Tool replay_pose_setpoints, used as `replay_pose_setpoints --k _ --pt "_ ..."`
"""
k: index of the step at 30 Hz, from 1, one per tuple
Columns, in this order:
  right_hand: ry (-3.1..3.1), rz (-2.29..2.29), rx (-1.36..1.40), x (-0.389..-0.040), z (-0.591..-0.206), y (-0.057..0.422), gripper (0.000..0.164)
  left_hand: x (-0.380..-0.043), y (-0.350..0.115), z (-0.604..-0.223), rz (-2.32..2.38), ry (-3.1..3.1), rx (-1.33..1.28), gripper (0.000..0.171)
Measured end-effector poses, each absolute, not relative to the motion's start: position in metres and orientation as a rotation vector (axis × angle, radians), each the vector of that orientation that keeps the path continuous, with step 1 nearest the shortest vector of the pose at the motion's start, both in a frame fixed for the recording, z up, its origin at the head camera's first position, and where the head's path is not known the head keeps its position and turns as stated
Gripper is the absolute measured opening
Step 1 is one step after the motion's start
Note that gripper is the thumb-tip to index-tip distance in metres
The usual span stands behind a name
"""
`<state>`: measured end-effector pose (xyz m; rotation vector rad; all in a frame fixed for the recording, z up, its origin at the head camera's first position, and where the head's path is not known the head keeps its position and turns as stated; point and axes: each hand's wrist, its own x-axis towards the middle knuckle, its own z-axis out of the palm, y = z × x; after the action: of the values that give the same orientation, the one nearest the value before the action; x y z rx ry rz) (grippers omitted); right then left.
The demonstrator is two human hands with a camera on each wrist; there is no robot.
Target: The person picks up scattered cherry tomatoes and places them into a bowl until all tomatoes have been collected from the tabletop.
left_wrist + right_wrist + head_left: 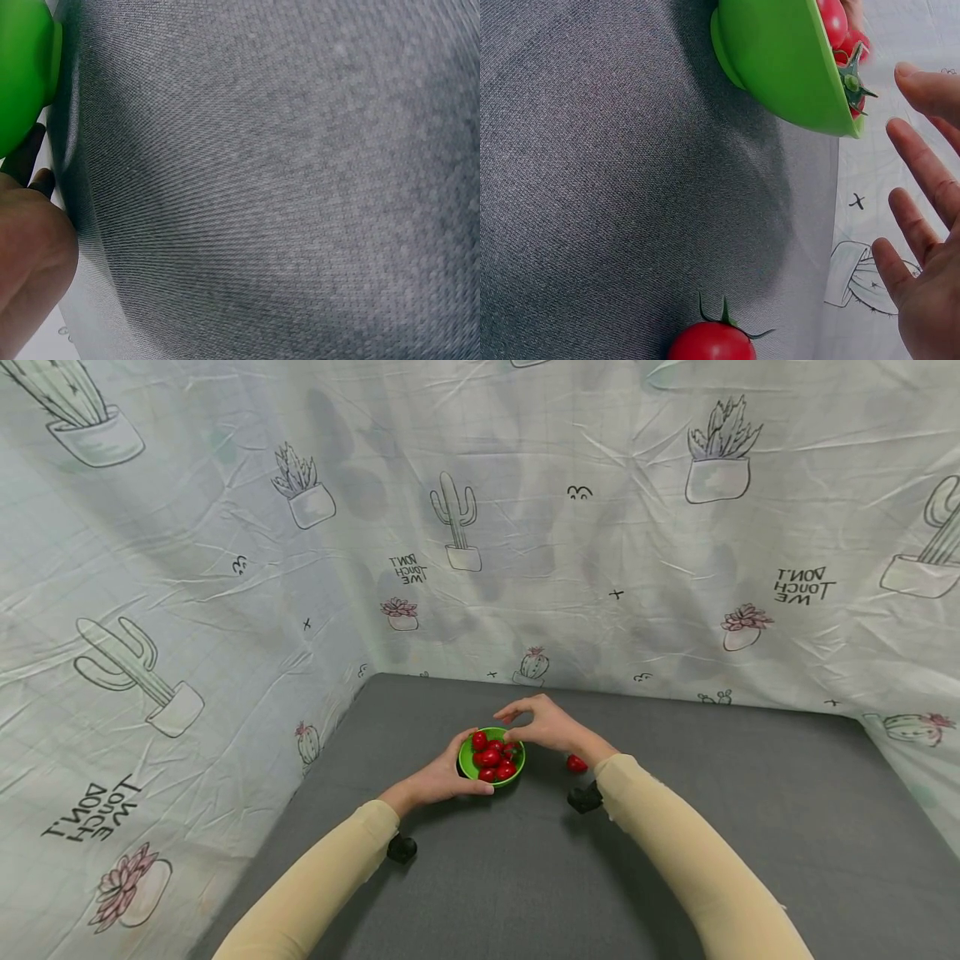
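A green bowl [468, 767] stands on the grey table with several red cherry tomatoes [490, 758] in it. My left hand [441, 778] holds the bowl from the left, its thumb along the near side and its fingers round the far left side. Over the bowl's right rim hovers my right hand [551, 725], fingers spread and nothing between them. The right wrist view shows a tomato with a green stem [852, 81] right at the bowl's edge. One loose tomato [576, 764] lies on the table below my right wrist.
The grey cloth-covered table [720, 810] runs back to a white curtain [562, 543] printed with potted cacti, which also hangs along the left side. Dark wrist cameras show under both sleeves, the right one [585, 798] close to the loose tomato.
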<state>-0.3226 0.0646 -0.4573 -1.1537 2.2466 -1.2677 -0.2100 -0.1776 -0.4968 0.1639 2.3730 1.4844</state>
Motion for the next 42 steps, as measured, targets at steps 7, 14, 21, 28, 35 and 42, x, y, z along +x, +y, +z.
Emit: replay_pose_setpoints --k 7,14,21,28,35,42 --pt "2.243 -1.265 -1.168 -0.319 -0.452 0.067 0.038 -0.211 -0.177 -0.497 1.478 2.384 0.158 0.112" --pt "2.244 -1.276 -1.17 -0.321 -0.458 0.068 0.038 -0.211 -0.177 -0.497 1.464 2.395 0.158 0.111" --pt "2.256 -1.259 -1.139 -0.32 -0.457 0.071 0.038 -0.211 -0.177 -0.497 1.461 2.393 0.165 0.109" --pt "2.293 -1.256 -1.079 -0.315 -0.448 0.082 0.036 -0.212 -0.178 -0.499 1.45 2.415 0.162 0.114" --pt "2.366 -1.212 -1.0 -0.307 -0.441 0.097 0.035 -0.212 -0.178 -0.502 1.473 2.432 0.177 0.117" --pt "2.401 -1.202 -0.998 -0.303 -0.439 0.112 0.038 -0.21 -0.178 -0.502 1.469 2.437 0.177 0.114"
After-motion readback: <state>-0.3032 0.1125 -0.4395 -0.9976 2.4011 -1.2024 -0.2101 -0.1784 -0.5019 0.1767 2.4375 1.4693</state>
